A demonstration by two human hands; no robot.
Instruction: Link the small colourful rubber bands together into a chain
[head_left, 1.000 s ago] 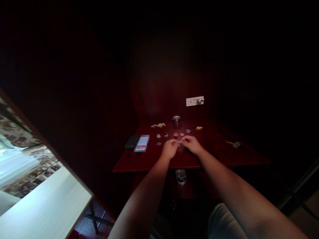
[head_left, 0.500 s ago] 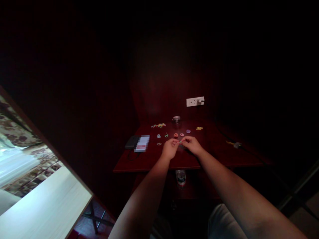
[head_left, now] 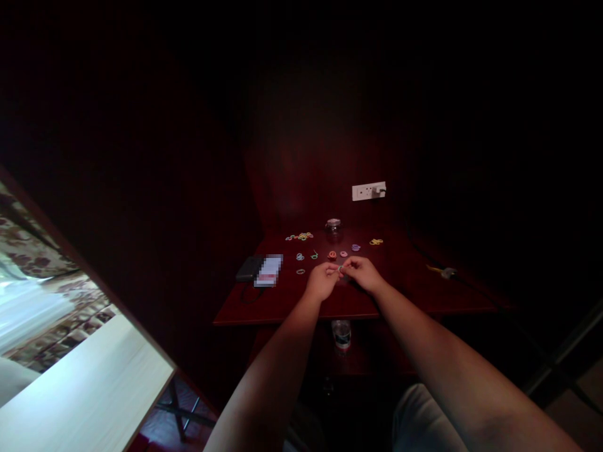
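My left hand [head_left: 323, 280] and my right hand [head_left: 362, 274] meet over the dark red desk, fingertips pinched on a small pale green hair tie [head_left: 340, 269] between them. Just beyond the fingers lie an orange bundle of hair ties [head_left: 332, 255] and a pink bundle [head_left: 343, 254]. A purple bundle [head_left: 355, 248] and yellow hair ties [head_left: 376, 242] sit farther right. To the left are green ties [head_left: 314, 255], light blue ties [head_left: 300, 257] and one greenish ring [head_left: 300, 272]. Mixed-colour ties [head_left: 304, 236] are heaped at the back.
A clear jar [head_left: 334, 230] stands near the back wall, below a white socket panel [head_left: 369, 191]. A phone [head_left: 269, 270] and a black case [head_left: 249, 269] lie at left. A cable [head_left: 447, 273] runs along the right. A bottle [head_left: 342, 336] is under the desktop.
The fingertips have shifted slightly around the hair tie, which now shows more as a small loop. Both arms and the things on the desk have stayed put.
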